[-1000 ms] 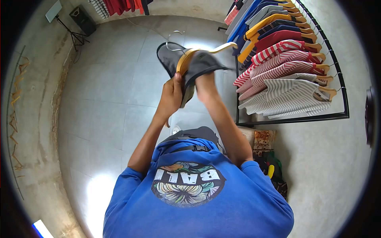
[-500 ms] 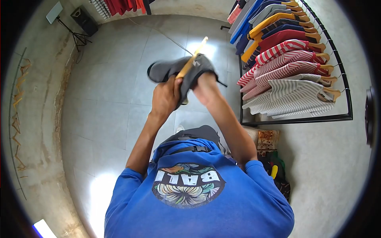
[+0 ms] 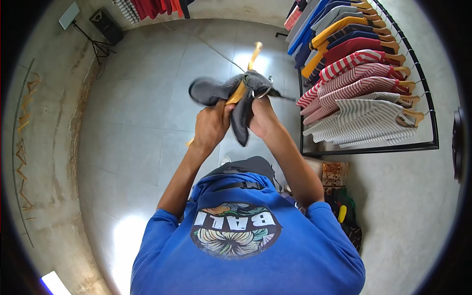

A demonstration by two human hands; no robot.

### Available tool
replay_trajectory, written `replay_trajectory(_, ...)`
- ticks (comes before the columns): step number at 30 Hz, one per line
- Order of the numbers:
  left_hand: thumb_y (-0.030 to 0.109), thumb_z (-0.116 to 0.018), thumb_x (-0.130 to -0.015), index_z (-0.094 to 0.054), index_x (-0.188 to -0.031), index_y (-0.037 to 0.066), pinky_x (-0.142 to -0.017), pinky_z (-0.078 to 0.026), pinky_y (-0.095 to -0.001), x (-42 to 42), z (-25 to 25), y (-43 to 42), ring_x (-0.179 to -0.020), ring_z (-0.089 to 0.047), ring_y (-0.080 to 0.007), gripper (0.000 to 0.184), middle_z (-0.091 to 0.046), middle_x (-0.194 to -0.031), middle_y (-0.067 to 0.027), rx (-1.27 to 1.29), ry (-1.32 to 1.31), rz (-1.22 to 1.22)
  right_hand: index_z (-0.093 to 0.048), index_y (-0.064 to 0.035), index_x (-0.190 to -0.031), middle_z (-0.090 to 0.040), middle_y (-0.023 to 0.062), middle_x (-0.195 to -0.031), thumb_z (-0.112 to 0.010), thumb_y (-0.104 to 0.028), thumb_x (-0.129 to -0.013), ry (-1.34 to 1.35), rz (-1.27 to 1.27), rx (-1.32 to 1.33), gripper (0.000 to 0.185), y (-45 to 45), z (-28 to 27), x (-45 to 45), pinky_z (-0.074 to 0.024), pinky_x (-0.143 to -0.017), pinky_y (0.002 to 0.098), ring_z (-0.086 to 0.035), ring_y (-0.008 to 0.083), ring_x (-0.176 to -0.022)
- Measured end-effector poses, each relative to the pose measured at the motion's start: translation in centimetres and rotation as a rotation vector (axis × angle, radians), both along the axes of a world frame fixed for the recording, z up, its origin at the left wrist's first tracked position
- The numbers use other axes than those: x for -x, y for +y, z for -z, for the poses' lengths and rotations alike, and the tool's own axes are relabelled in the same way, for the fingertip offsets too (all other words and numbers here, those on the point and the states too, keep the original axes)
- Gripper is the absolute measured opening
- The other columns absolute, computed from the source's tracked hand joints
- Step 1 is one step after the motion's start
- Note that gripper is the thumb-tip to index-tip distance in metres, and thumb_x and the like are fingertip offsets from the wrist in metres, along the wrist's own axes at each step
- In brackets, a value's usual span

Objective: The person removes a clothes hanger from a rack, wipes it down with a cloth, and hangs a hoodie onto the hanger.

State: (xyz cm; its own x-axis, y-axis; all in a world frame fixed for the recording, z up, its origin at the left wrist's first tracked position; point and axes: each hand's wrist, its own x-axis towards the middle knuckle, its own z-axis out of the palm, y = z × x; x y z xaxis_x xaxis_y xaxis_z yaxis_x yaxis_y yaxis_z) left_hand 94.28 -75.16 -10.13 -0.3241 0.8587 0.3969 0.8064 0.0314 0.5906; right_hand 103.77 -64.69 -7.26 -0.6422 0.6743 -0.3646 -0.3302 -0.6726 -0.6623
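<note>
A dark grey garment [image 3: 211, 90] hangs bunched over a wooden hanger [image 3: 237, 93] at the centre of the view. My left hand [image 3: 212, 124] is closed around the hanger, with one hanger end showing below it and the other above the cloth. On the right side, my right hand [image 3: 262, 116] is partly under the garment; its fingers are hidden by the cloth. A metal hook curves out beside the garment, just above that hand. One dark flap of the cloth hangs down between the hands.
A black rack [image 3: 434, 123] with shirts on wooden hangers, including striped shirts [image 3: 364, 120], stands at the right. A tripod light [image 3: 69, 16] and a speaker [image 3: 106, 26] stand at the back left. Hangers line the left wall. Bags lie lower right.
The hanger and garment have turned in my hands, and the metal hook now shows on the right. A dark flap of cloth has come down between the hands. My left hand has moved slightly down.
</note>
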Motion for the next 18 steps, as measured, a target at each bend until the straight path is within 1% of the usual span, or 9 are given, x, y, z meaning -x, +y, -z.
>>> replay_trajectory(2, 0.03, -0.05, -0.093, -0.05, -0.087, 0.002, -0.047, -0.042, -0.0473, 0.1, 0.2, -0.1, -0.053, -0.055, -0.0398, 0.029, -0.054, -0.056, -0.0197, 0.031, -0.047, 0.007, -0.056, -0.0098, -0.103, -0.062, 0.0054, -0.097, -0.047, -0.03, -0.094, -0.009, 0.001, 0.006, 0.025, 0.2, 0.3, -0.5, -0.0502, -0.079, 0.0354, -0.06, 0.0196, -0.089)
replay_trajectory(4, 0.03, -0.049, -0.094, -0.051, -0.088, 0.002, -0.048, -0.042, -0.0471, -0.4, 0.6, 0.2, -0.054, -0.055, -0.0396, 0.028, -0.054, -0.057, -0.0194, 0.011, -0.052, 0.054, -0.052, -0.0109, -0.098, -0.058, 0.0058, -0.092, -0.045, -0.031, -0.094, -0.011, -0.062, -0.082, 0.022, 4.2, 1.2, -1.2, -0.0496, -0.078, 0.0361, -0.058, 0.0198, -0.087)
replay_trajectory(6, 0.029, -0.048, -0.094, -0.052, -0.09, 0.002, -0.05, -0.042, -0.0466, -1.1, 0.9, 0.2, -0.055, -0.056, -0.0391, 0.027, -0.054, -0.058, -0.0187, -0.026, -0.062, 0.135, -0.05, -0.0115, -0.095, -0.056, 0.006, -0.089, -0.044, -0.031, -0.094, -0.015, -0.094, -0.126, 0.021, 4.6, 2.3, -1.2, -0.0494, -0.078, 0.0365, -0.057, 0.02, -0.086)
replay_trajectory(9, 0.026, -0.049, -0.094, -0.053, -0.094, 0.002, -0.052, -0.042, -0.0455, -0.7, -0.1, 0.1, -0.058, -0.056, -0.0389, 0.024, -0.055, -0.06, -0.019, 0.017, -0.191, 0.133, -0.048, -0.0117, -0.095, -0.055, 0.0065, -0.091, -0.044, -0.031, -0.093, 0.11, 0.436, -0.032, 0.02, 3.0, 3.3, 0.4, -0.0491, -0.078, 0.0363, -0.056, 0.0206, -0.087)
replay_trajectory(10, 0.024, -0.049, -0.094, -0.053, -0.095, 0.002, -0.053, -0.043, -0.0449, -0.6, -0.3, 0.1, -0.059, -0.056, -0.0388, 0.022, -0.055, -0.061, -0.0191, 0.05, -0.259, 0.126, -0.048, -0.0117, -0.095, -0.055, 0.0065, -0.091, -0.044, -0.031, -0.093, 0.112, 0.442, -0.033, 0.02, 3.3, 3.3, 0.5, -0.0491, -0.078, 0.0363, -0.056, 0.0206, -0.087)
replay_trajectory(11, 0.024, -0.049, -0.094, -0.053, -0.095, 0.002, -0.053, -0.043, -0.0449, -0.7, -0.6, 0.5, -0.059, -0.056, -0.0388, 0.022, -0.055, -0.061, -0.0191, 0.052, -0.258, 0.128, -0.049, -0.0106, -0.096, -0.056, 0.0073, -0.093, -0.043, -0.031, -0.093, 0.086, 0.484, 0.017, 0.021, 3.7, 3.4, 0.6, -0.0488, -0.08, 0.0358, -0.057, 0.0215, -0.087)
replay_trajectory(13, 0.016, -0.053, -0.091, -0.053, -0.094, 0.0, -0.055, -0.043, -0.0439, -1.2, -1.0, 1.8, -0.06, -0.057, -0.0382, 0.016, -0.057, -0.067, -0.0192, -0.016, -0.227, 0.091, -0.052, -0.0084, -0.098, -0.058, 0.009, -0.098, -0.041, -0.03, -0.093, 0.026, 0.558, 0.126, 0.024, 3.7, 3.6, 0.9, -0.0481, -0.083, 0.0348, -0.059, 0.0233, -0.088)
replay_trajectory(15, 0.013, -0.055, -0.09, -0.053, -0.094, 0.0, -0.056, -0.044, -0.0434, -1.0, -1.2, 2.5, -0.061, -0.057, -0.0379, 0.014, -0.058, -0.069, -0.0193, -0.05, -0.213, 0.065, -0.05, -0.0089, -0.097, -0.056, 0.009, -0.098, -0.042, -0.03, -0.093, 0.049, 0.55, 0.099, 0.022, 3.0, 2.8, 1.0, -0.0483, -0.082, 0.0355, -0.058, 0.0227, -0.088)
replay_trajectory(18, 0.001, -0.058, -0.084, -0.056, -0.093, -0.003, -0.059, -0.047, -0.0411, -0.3, -1.4, 3.5, -0.066, -0.06, -0.0368, 0.01, -0.062, -0.08, -0.0191, -0.293, -0.138, 0.045, -0.046, -0.01, -0.095, -0.053, 0.009, -0.096, -0.044, -0.03, -0.092, 0.107, 0.558, 0.032, 0.02, 2.5, 0.8, 1.2, -0.0487, -0.078, 0.0369, -0.056, 0.0216, -0.088)
